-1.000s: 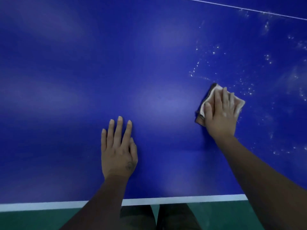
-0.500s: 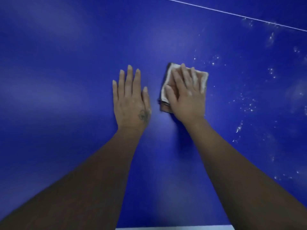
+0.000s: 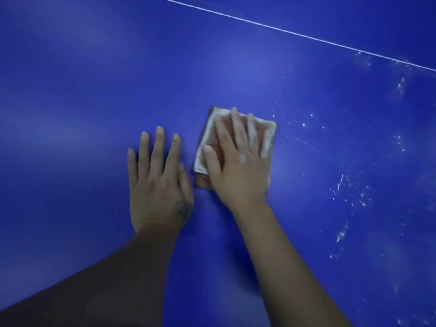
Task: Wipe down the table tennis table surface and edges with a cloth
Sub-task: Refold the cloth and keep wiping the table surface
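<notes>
Tabletop, left part: on this side of the smooth blue table tennis table surface (image 3: pixel 70 95) no white specks can be made out, so it is judged to be the part that has been wiped.

Left hand: the left hand (image 3: pixel 160 185) is laid palm down on the bare blue top, just left of the cloth. The fingers are straight and close together and nothing is held. It is judged to be planted as a brace while the body is leaned over the table.

Cloth: the folded pale rectangular cloth (image 3: pixel 208 135), with a darker layer showing at its near left corner, lies flat on the table near the middle of the view, under the right hand. The fold is judged to give a thick pad for pressing.

Right hand: the right hand (image 3: pixel 238 166) is spread flat on top of the cloth, fingers straight and slightly fanned, thumb out toward the left edge. The cloth is pressed down rather than gripped.

Residue: scattered white specks and smears (image 3: pixel 339 185) are seen to the right of the cloth. That area is judged to remain to be wiped.

Line: a thin white line (image 3: pixel 283 29) crosses the upper right. No table edge is in view.
</notes>
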`<act>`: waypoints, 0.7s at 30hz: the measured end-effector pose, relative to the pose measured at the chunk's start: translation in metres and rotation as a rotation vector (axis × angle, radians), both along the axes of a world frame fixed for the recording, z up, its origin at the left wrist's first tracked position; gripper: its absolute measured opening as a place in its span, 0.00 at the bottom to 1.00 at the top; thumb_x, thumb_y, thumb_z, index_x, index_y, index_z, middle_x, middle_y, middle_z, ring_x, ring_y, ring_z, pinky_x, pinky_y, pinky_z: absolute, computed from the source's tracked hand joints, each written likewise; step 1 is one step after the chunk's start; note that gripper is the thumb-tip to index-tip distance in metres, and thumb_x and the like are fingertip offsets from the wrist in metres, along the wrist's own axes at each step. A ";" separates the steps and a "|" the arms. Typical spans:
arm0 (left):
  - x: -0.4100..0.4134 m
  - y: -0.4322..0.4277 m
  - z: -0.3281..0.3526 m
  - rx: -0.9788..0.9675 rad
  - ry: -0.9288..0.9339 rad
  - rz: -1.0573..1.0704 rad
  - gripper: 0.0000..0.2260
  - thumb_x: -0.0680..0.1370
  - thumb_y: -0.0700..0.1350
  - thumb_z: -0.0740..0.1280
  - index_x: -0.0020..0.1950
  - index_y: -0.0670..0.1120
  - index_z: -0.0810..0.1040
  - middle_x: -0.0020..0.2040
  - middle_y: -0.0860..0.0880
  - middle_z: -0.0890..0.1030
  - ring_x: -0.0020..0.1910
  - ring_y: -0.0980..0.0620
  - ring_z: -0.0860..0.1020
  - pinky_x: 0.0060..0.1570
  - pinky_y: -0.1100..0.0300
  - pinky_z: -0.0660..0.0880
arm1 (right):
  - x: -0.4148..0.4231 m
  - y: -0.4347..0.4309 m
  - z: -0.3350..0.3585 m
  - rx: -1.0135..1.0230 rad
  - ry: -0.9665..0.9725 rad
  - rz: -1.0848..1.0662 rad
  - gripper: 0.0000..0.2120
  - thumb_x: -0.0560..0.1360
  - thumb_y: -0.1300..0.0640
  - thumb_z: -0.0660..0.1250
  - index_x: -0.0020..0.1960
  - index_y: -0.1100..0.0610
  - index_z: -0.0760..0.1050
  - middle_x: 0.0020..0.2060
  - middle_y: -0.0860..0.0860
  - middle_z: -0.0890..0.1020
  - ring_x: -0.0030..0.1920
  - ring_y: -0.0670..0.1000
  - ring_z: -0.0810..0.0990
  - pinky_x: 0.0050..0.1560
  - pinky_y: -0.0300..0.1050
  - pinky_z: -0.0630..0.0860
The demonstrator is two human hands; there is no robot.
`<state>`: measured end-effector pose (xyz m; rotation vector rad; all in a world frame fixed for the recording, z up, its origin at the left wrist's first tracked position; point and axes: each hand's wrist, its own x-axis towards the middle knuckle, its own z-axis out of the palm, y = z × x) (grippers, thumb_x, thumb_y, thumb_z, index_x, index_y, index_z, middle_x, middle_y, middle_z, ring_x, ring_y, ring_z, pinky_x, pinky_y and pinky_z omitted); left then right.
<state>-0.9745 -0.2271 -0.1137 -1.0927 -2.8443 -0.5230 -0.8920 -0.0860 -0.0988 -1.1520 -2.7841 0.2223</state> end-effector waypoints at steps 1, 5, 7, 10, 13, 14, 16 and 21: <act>-0.001 0.001 -0.002 -0.001 0.003 -0.003 0.24 0.88 0.47 0.57 0.86 0.46 0.67 0.87 0.44 0.63 0.88 0.40 0.57 0.85 0.36 0.53 | -0.013 0.004 -0.002 -0.011 0.015 0.018 0.29 0.86 0.37 0.53 0.85 0.45 0.64 0.86 0.47 0.58 0.87 0.54 0.53 0.84 0.65 0.45; 0.001 0.001 -0.004 -0.005 -0.022 0.000 0.25 0.88 0.47 0.57 0.86 0.46 0.66 0.88 0.44 0.62 0.88 0.40 0.56 0.85 0.36 0.53 | -0.017 0.045 -0.006 0.001 0.025 0.054 0.29 0.86 0.36 0.54 0.85 0.44 0.64 0.86 0.46 0.59 0.87 0.53 0.54 0.84 0.64 0.47; 0.001 0.002 -0.004 0.009 -0.038 -0.006 0.25 0.87 0.47 0.57 0.86 0.45 0.67 0.87 0.44 0.63 0.88 0.39 0.57 0.85 0.35 0.53 | 0.009 0.074 -0.007 0.032 0.010 -0.001 0.28 0.86 0.38 0.56 0.84 0.46 0.66 0.86 0.47 0.61 0.86 0.55 0.56 0.83 0.67 0.49; 0.001 0.002 -0.003 -0.004 -0.048 -0.008 0.26 0.87 0.47 0.56 0.86 0.45 0.66 0.87 0.44 0.63 0.88 0.39 0.56 0.85 0.35 0.53 | 0.060 0.109 -0.005 0.034 -0.005 -0.154 0.28 0.86 0.40 0.56 0.83 0.50 0.67 0.86 0.50 0.61 0.86 0.57 0.57 0.82 0.70 0.50; 0.001 0.002 -0.002 -0.019 -0.052 -0.011 0.26 0.87 0.47 0.56 0.86 0.45 0.66 0.88 0.44 0.62 0.88 0.39 0.56 0.85 0.35 0.53 | 0.079 0.115 -0.003 -0.005 -0.042 -0.284 0.29 0.87 0.40 0.53 0.85 0.51 0.63 0.86 0.51 0.58 0.87 0.56 0.53 0.83 0.70 0.48; 0.001 0.002 -0.002 -0.020 -0.056 -0.012 0.26 0.87 0.47 0.56 0.86 0.45 0.66 0.88 0.44 0.62 0.88 0.39 0.56 0.85 0.35 0.53 | 0.075 0.111 -0.003 0.009 -0.056 -0.289 0.29 0.87 0.41 0.53 0.85 0.52 0.63 0.86 0.52 0.58 0.87 0.57 0.53 0.83 0.71 0.48; 0.001 0.002 -0.003 -0.012 -0.061 -0.015 0.26 0.87 0.46 0.57 0.86 0.45 0.66 0.88 0.44 0.62 0.88 0.39 0.56 0.85 0.35 0.53 | 0.053 0.100 -0.004 0.046 -0.059 -0.220 0.29 0.86 0.41 0.55 0.84 0.53 0.66 0.86 0.53 0.60 0.86 0.59 0.56 0.82 0.72 0.49; -0.001 0.001 -0.007 -0.001 -0.046 -0.024 0.27 0.85 0.46 0.58 0.86 0.45 0.67 0.87 0.44 0.63 0.87 0.39 0.58 0.84 0.33 0.54 | -0.038 0.083 -0.008 0.030 -0.002 0.077 0.30 0.85 0.37 0.55 0.84 0.46 0.65 0.86 0.48 0.60 0.87 0.54 0.54 0.84 0.66 0.47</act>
